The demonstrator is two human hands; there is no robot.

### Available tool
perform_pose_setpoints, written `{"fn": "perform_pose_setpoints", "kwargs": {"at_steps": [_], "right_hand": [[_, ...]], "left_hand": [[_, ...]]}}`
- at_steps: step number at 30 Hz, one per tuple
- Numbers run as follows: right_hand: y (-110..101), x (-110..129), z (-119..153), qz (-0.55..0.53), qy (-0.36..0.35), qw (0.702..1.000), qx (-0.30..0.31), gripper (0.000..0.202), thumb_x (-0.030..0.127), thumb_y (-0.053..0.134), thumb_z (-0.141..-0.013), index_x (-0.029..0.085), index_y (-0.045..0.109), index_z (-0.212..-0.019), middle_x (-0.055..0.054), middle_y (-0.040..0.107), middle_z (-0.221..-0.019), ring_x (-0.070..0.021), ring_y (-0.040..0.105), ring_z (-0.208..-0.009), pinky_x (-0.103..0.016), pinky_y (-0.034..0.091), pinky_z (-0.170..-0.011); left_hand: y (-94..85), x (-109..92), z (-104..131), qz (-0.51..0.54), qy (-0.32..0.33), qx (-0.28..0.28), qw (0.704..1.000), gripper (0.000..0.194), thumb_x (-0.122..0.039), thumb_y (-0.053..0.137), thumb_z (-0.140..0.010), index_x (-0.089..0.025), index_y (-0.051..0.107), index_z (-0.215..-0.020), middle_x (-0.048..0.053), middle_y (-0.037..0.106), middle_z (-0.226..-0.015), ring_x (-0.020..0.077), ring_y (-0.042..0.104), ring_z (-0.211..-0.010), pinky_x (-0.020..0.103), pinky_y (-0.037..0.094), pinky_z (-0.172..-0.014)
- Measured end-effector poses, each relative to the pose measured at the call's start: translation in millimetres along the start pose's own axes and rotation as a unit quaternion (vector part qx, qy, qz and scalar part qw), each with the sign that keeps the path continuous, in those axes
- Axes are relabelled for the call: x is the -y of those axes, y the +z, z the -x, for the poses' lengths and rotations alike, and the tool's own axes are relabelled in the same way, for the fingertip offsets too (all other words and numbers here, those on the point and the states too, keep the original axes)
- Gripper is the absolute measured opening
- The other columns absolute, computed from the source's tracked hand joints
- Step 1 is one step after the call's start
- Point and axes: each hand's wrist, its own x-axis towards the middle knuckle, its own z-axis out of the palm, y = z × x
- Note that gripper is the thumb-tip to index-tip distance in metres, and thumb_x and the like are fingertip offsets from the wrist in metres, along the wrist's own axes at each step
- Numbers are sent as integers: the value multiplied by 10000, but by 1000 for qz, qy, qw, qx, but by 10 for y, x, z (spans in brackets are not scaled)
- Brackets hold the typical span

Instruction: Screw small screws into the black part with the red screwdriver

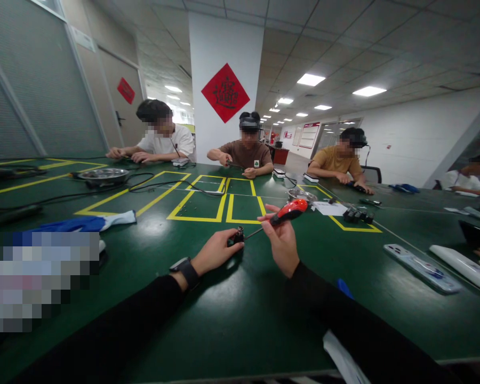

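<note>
My left hand is closed around a small black part with a metal top, held low over the green table. What this part is I cannot make out. In my right hand is a screwdriver with a red and black handle, gripped between thumb and fingers. Its thin metal shaft slants down to the left, and the tip reaches the side of the black part. Whether the tip sits in a screw is too small to see.
Several black parts stand at the right near a white paper. A phone lies further right. Metal bowls, cables and a blue glove are at the left. Yellow tape marks the table; people work opposite.
</note>
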Motion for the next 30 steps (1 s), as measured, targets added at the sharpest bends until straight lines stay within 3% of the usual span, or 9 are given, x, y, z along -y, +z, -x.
{"fn": "perform_pose_setpoints", "kwargs": {"at_steps": [3, 6, 9, 12, 16, 20, 23, 27, 30], "right_hand": [[2, 9, -25, -53, 25, 998, 13, 165, 246, 629, -756, 224, 482, -829, 22, 590, -792, -135, 593, -692, -334, 471, -774], [13, -21, -28, -113, 46, 992, 15, 138, 274, 579, -800, 247, 454, -851, 63, 540, -699, -109, 556, -582, -309, 473, -703], [9, -47, -11, -100, 51, 994, 17, 173, 322, 514, -838, 259, 489, -997, 36, 553, -806, -117, 569, -686, -316, 455, -786], [-29, -81, -10, -19, 41, 999, 14, 205, 347, 516, -834, 216, 562, -985, -6, 579, -886, -140, 568, -829, -308, 420, -858], [-148, -218, -82, -60, 77, 989, -114, 253, 411, 503, -827, 186, 591, -904, -14, 607, -822, -121, 566, -695, -259, 452, -674], [-306, -394, -165, -170, 200, 945, -193, 240, 412, 532, -795, 177, 571, -771, 19, 563, -605, -95, 508, -507, -221, 419, -506], [-368, -483, -169, -193, 275, 921, -195, 219, 373, 514, -805, 175, 557, -723, 19, 551, -557, -90, 494, -471, -210, 408, -466], [-359, -540, -139, -189, 292, 923, -165, 235, 378, 541, -789, 161, 571, -703, 8, 560, -544, -91, 496, -461, -208, 405, -455], [-339, -560, -125, -181, 288, 930, -137, 249, 393, 580, -762, 149, 591, -713, 1, 569, -549, -93, 503, -470, -205, 405, -459]], "left_hand": [[8, 14, -4, 0, 0, -3, 1000, 248, -342, 534, -793, -183, 627, -959, 39, 659, -911, 184, 586, -797, 280, 441, -767], [13, 24, -8, 1, -2, -3, 1000, 242, -339, 537, -791, -181, 629, -951, 36, 661, -891, 183, 589, -787, 281, 444, -764], [7, 19, -10, 1, -1, -1, 1000, 244, -337, 536, -793, -180, 629, -955, 37, 662, -901, 186, 592, -800, 284, 447, -771], [-5, 12, -12, -1, 3, 3, 1000, 254, -338, 524, -800, -180, 628, -969, 45, 661, -932, 195, 595, -836, 293, 448, -793], [-7, 18, -15, -7, 4, 17, 1000, 291, -344, 501, -813, -184, 612, -1029, 61, 655, -995, 208, 598, -894, 311, 446, -836], [18, 57, -17, -17, 15, -2, 1000, 440, -389, 563, -771, -188, 536, -1161, 84, 603, -1135, 227, 563, -1019, 340, 415, -914], [37, 117, -28, -40, -5, -35, 999, 594, -462, 677, -648, -176, 532, -1148, 93, 618, -1082, 246, 573, -983, 358, 433, -877], [48, 192, -45, -29, -31, -5, 999, 380, -464, 666, -658, -182, 630, -909, 59, 667, -900, 226, 609, -875, 347, 450, -824], [44, 202, -50, 23, -30, -16, 999, 541, -400, 682, -661, -194, 543, -1142, 57, 671, -970, 208, 608, -931, 342, 428, -880]]}}
